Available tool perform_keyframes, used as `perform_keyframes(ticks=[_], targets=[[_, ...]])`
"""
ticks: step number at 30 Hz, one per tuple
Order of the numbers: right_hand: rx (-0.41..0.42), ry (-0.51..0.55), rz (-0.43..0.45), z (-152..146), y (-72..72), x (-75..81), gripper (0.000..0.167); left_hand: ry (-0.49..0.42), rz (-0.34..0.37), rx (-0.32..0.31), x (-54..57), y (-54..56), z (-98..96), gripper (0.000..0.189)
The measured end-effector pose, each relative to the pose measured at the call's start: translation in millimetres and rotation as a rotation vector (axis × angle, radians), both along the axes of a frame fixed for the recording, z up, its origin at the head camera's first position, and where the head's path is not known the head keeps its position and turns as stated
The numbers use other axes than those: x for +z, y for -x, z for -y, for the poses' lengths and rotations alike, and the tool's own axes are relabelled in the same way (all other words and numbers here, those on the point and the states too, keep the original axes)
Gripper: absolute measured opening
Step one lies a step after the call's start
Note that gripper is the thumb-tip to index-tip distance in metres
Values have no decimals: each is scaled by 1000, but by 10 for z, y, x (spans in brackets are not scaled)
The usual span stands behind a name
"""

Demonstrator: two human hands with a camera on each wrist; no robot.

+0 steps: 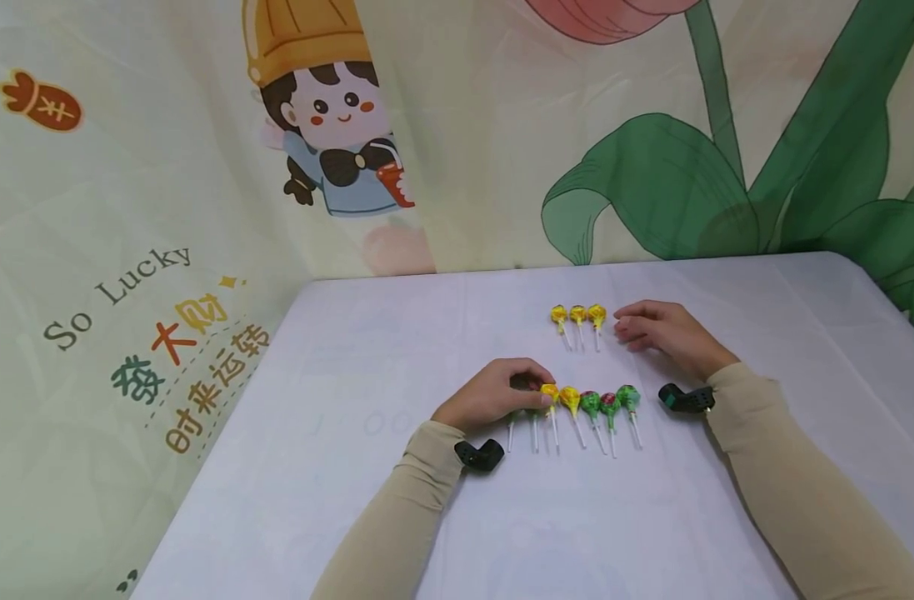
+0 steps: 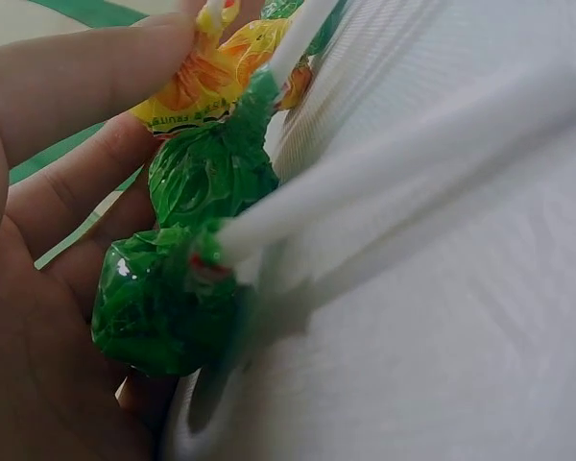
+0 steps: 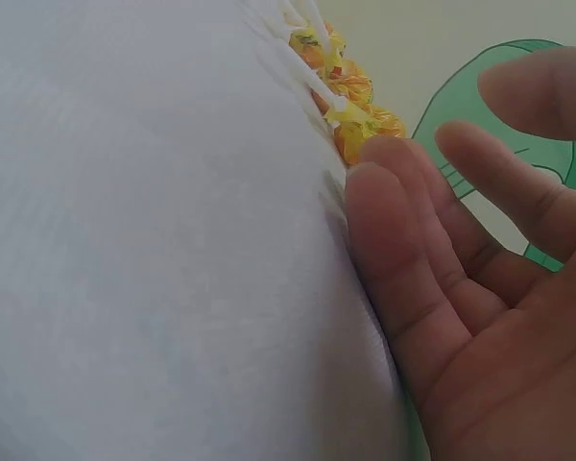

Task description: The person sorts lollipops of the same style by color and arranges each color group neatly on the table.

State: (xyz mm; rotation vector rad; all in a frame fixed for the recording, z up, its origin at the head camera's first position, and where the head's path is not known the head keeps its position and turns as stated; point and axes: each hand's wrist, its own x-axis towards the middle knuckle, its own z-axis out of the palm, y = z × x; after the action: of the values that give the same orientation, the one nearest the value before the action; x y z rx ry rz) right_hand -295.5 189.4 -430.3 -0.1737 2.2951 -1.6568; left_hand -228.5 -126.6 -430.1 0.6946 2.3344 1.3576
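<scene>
My left hand [image 1: 494, 392] is at the left end of the near row of lollipops. Its thumb and finger pinch a yellow lollipop [image 2: 187, 91] by the wrapped head. Two green lollipops [image 2: 163, 303] lie under the palm, partly hidden in the head view. Farther right in that row come another yellow lollipop [image 1: 570, 397] and several green ones, two with red on the wrapper, such as this green-and-red lollipop [image 1: 610, 404]. My right hand [image 1: 670, 333] rests on the table just right of three yellow lollipops [image 1: 578, 314], fingers loosely bent and holding nothing.
A white cloth covers the table [image 1: 314, 500]. Behind it hangs a printed backdrop [image 1: 471, 167] with a cartoon figure and green leaves. Dark wrist cameras sit on both wrists, by the beige sleeves [image 1: 397, 517].
</scene>
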Motion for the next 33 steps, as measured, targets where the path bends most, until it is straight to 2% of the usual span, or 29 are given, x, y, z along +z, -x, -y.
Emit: perform_keyframes(ticks=[15,25,33], targets=[[49,-39,-8,87,-113,15,39,-26,0,79,-2,-13,40,23],[43,-57,-35,79,-228,90,42,-69,-1,91,-6,14,11,23],[49,-69,-19,52,-266,114,39,-72,2,152,-21,11,6,22]])
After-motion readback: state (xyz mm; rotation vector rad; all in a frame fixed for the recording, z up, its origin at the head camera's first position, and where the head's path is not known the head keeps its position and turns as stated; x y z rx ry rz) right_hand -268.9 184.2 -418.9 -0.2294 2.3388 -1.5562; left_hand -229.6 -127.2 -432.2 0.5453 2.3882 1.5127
